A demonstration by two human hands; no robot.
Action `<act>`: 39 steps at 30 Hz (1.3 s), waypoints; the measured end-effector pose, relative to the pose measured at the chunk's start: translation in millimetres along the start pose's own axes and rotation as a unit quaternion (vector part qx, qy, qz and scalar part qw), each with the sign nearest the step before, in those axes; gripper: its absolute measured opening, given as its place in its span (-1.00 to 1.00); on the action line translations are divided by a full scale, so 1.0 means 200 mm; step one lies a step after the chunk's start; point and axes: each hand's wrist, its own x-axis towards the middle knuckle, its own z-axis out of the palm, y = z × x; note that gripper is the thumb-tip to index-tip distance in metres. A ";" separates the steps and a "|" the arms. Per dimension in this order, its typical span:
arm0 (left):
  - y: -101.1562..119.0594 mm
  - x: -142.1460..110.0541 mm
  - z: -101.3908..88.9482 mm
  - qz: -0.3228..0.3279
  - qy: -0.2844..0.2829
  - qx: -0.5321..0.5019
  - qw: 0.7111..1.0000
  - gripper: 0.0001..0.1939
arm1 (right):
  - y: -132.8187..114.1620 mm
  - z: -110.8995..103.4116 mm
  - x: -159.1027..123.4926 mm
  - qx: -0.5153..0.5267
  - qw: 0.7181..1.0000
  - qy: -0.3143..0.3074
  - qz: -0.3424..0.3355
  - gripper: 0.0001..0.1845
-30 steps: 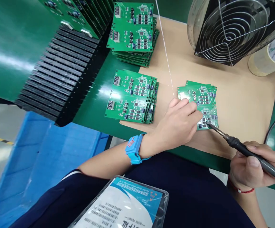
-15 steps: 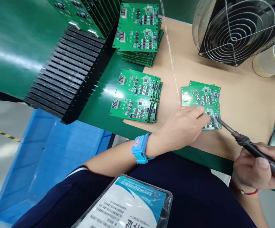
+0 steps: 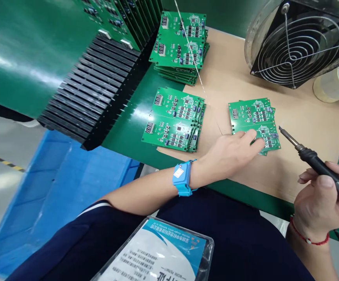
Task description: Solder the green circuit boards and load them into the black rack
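My left hand (image 3: 231, 154), wearing a blue wrist strap (image 3: 182, 178), is closed with its fingers bent over the near left part of a green circuit board (image 3: 245, 127). A thin solder wire (image 3: 193, 58) runs down from the top of the view to this hand; its end is hidden behind the fingers. The board lies slightly turned on another board. My right hand (image 3: 322, 199) grips a soldering iron (image 3: 316, 162) by its black handle. The iron's tip is just right of the board, apart from it.
Stacked boards stand left of the brown sheet, a near stack (image 3: 172, 119) and a taller far stack (image 3: 179, 39). A black slotted rack (image 3: 93, 86) holds upright boards. A fan (image 3: 292, 50) and a tape roll (image 3: 333, 82) are at the far right. A blue bin (image 3: 58, 203) sits below the table.
The soldering iron's tip has drawn back from the board to the right. The top board has turned a little under my left hand. The view has shifted slightly.
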 end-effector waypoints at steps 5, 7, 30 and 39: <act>-0.04 0.03 -0.02 -0.052 -0.010 -0.069 0.996 -0.85 | 0.01 0.01 0.02 -0.017 1.000 -0.017 0.012 -0.71; -0.06 0.03 -0.04 -0.081 0.000 -0.136 0.987 -0.83 | 0.03 0.01 0.01 -0.006 1.000 -0.012 0.000 -0.72; -0.01 0.10 -0.01 -0.026 0.017 -0.044 0.999 -0.67 | 0.03 0.00 -0.04 0.034 0.999 -0.008 0.000 -0.82; -0.14 0.14 -0.17 -0.149 -0.020 -0.059 0.987 -0.65 | 0.07 0.01 -0.03 0.032 0.998 0.039 -0.049 -0.77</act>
